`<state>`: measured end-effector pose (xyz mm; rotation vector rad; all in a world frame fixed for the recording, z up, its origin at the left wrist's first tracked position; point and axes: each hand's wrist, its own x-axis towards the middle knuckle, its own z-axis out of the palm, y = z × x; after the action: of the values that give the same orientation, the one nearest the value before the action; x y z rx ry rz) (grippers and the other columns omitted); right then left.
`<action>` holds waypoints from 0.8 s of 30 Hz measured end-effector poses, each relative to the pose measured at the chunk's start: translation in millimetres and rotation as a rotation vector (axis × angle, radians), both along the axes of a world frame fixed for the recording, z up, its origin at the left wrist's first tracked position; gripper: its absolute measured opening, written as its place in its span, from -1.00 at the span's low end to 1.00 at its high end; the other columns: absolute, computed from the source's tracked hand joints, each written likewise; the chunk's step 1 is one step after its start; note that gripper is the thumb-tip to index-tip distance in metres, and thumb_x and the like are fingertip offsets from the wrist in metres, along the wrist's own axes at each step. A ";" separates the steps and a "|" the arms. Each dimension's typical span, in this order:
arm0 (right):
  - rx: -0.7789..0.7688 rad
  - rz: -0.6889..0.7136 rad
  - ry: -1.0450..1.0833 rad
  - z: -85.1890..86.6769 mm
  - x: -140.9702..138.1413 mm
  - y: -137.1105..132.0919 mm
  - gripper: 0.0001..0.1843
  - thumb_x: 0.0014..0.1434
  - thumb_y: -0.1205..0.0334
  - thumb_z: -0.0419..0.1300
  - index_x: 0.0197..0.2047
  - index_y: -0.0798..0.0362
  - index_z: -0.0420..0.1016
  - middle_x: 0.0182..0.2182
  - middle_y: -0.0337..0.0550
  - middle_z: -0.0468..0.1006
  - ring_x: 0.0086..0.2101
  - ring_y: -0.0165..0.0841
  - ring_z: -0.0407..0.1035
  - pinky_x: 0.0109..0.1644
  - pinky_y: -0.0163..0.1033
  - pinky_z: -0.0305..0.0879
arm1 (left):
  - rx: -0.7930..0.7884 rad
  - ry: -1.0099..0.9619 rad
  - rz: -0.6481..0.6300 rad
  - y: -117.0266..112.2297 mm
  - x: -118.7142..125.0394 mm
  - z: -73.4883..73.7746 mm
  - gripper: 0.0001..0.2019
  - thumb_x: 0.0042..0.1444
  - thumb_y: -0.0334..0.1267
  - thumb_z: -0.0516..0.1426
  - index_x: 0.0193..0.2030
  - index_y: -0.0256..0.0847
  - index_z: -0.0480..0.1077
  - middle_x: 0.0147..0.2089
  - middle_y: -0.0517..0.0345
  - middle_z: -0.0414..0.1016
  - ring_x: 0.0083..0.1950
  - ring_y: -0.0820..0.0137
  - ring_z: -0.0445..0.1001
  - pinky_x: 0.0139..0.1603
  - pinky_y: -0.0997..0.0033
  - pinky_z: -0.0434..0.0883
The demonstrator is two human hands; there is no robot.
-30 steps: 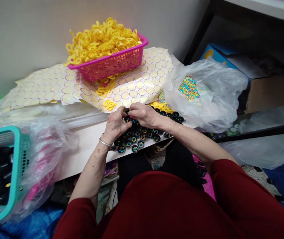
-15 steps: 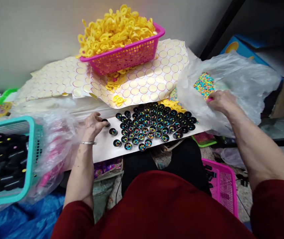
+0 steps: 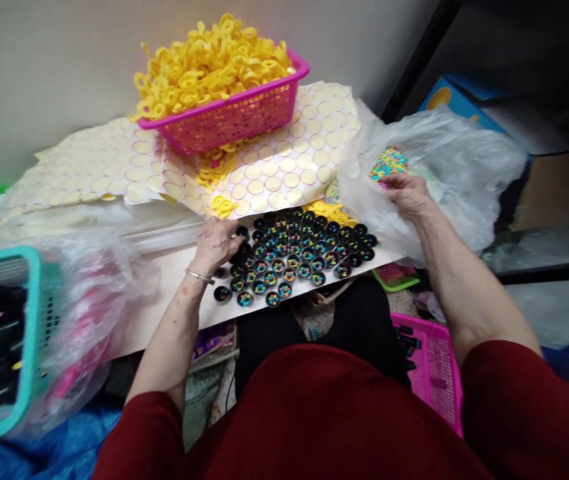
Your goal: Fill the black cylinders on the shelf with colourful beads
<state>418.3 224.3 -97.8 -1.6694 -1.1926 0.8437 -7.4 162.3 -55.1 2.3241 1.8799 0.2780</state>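
Observation:
My left hand [image 3: 217,245] is at the left edge of a cluster of small round black cups [image 3: 292,260], fingers closed around one black cup that they largely hide. Many cups have a few coloured beads inside; some at the upper left look dark inside. My right hand [image 3: 408,193] pinches a small pink thing [image 3: 383,186], mostly hidden by the fingers, at the mouth of a clear plastic bag [image 3: 464,153]. Multicoloured beads [image 3: 389,162] are heaped in that bag, just beyond my fingertips.
A pink basket [image 3: 234,110] heaped with yellow ring-shaped pieces [image 3: 209,63] stands behind on sticker sheets [image 3: 289,163]. More yellow pieces [image 3: 332,212] lie behind the cups. At left, a turquoise basket [image 3: 32,333] holds black parts beside a plastic bag [image 3: 99,293]. Another pink basket [image 3: 442,373] is below right.
My left hand has moved right to the cluster, and the cup at its fingers has moved with it. My right hand still pinches the pink thing by the beads. The whole view has shifted slightly.

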 end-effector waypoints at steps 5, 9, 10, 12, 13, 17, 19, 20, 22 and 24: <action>0.090 0.017 0.110 2.2 -1.2 -6.6 -0.75 -0.26 0.30 0.29 -0.41 0.06 0.39 -0.53 -0.35 0.43 -0.50 -0.49 0.26 -0.34 -0.30 0.27 | -0.078 0.099 0.057 15.0 17.4 -4.4 -0.90 -0.02 -0.21 0.17 -0.38 -0.15 0.47 -0.38 -0.06 0.50 -0.16 0.02 0.50 -0.20 0.14 0.43; 0.236 0.076 0.242 9.9 -4.2 -12.8 -0.68 -0.32 0.17 0.35 -0.43 0.03 0.39 -0.48 -0.30 0.44 -0.44 -0.44 0.30 -0.32 -0.30 0.28 | -0.081 0.048 0.110 18.0 17.6 -9.2 -0.90 -0.05 -0.23 0.17 -0.42 -0.16 0.49 -0.41 -0.08 0.49 -0.22 -0.01 0.50 -0.23 0.07 0.44; 0.265 0.079 0.250 14.6 -7.9 -15.6 -0.67 -0.30 0.14 0.36 -0.43 0.02 0.39 -0.46 -0.29 0.45 -0.41 -0.42 0.32 -0.30 -0.28 0.29 | -0.067 0.027 0.124 15.5 18.3 -7.3 -0.90 -0.05 -0.23 0.16 -0.41 -0.15 0.50 -0.41 -0.06 0.50 -0.20 0.00 0.50 -0.21 0.08 0.44; 0.326 0.084 0.245 26.9 -20.8 -23.1 -0.66 -0.26 0.08 0.39 -0.41 0.00 0.41 -0.42 -0.26 0.45 -0.35 -0.39 0.35 -0.24 -0.25 0.32 | -0.012 -0.021 0.135 8.5 21.0 -0.7 -0.88 -0.06 -0.24 0.17 -0.37 -0.12 0.52 -0.37 0.00 0.51 -0.15 0.04 0.49 -0.13 0.10 0.44; 0.358 0.092 0.243 34.3 -30.4 -28.1 -0.66 -0.23 0.06 0.40 -0.39 -0.01 0.42 -0.40 -0.25 0.46 -0.33 -0.37 0.36 -0.21 -0.23 0.33 | 0.027 -0.053 0.122 4.8 23.1 3.2 -0.87 -0.07 -0.25 0.17 -0.35 -0.11 0.53 -0.35 0.04 0.53 -0.12 0.07 0.49 -0.08 0.12 0.43; 0.410 0.242 0.286 65.2 -84.8 -55.0 -0.65 -0.15 0.02 0.44 -0.33 -0.02 0.48 -0.36 -0.24 0.47 -0.28 -0.35 0.38 -0.15 -0.20 0.34 | 0.152 -0.206 -0.027 -7.7 35.3 15.5 -0.78 -0.10 -0.27 0.20 -0.24 -0.11 0.54 -0.23 0.13 0.56 -0.06 0.16 0.44 0.10 0.15 0.36; 0.393 0.415 0.264 75.0 -114.5 -67.4 -0.69 -0.07 0.01 0.41 -0.31 -0.01 0.51 -0.35 -0.23 0.48 -0.27 -0.35 0.38 -0.14 -0.20 0.32 | 0.159 -0.256 -0.108 -13.6 42.9 18.8 -0.75 -0.10 -0.26 0.21 -0.21 -0.13 0.54 -0.19 0.12 0.57 -0.06 0.18 0.43 0.09 0.16 0.35; 0.400 0.512 0.210 77.2 -127.7 -71.8 -0.73 0.00 0.02 0.37 -0.30 0.00 0.51 -0.34 -0.23 0.48 -0.27 -0.34 0.37 -0.13 -0.19 0.31 | 0.152 -0.265 -0.142 -16.6 47.0 19.9 -0.74 -0.09 -0.26 0.21 -0.20 -0.14 0.54 -0.19 0.11 0.57 -0.07 0.19 0.42 0.08 0.17 0.35; 0.462 0.690 0.019 76.6 -148.9 -76.8 -0.84 0.14 0.10 0.26 -0.27 0.01 0.52 -0.33 -0.21 0.49 -0.26 -0.34 0.34 -0.10 -0.16 0.28 | 0.131 -0.258 -0.195 -22.4 55.0 21.4 -0.74 -0.09 -0.24 0.20 -0.20 -0.15 0.54 -0.23 0.11 0.56 -0.11 0.20 0.42 0.04 0.17 0.36; 0.555 0.804 -0.248 72.8 -162.4 -78.4 -0.86 0.23 0.22 0.14 -0.24 0.03 0.52 -0.31 -0.17 0.49 -0.24 -0.31 0.30 -0.09 -0.14 0.24 | 0.111 -0.238 -0.231 -27.5 62.1 22.3 -0.75 -0.09 -0.24 0.18 -0.23 -0.17 0.54 -0.30 0.10 0.53 -0.16 0.22 0.40 -0.01 0.18 0.36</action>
<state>255.9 145.8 -25.0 -0.8339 -2.1048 0.6686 54.7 134.8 -32.8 2.4248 1.5077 0.6134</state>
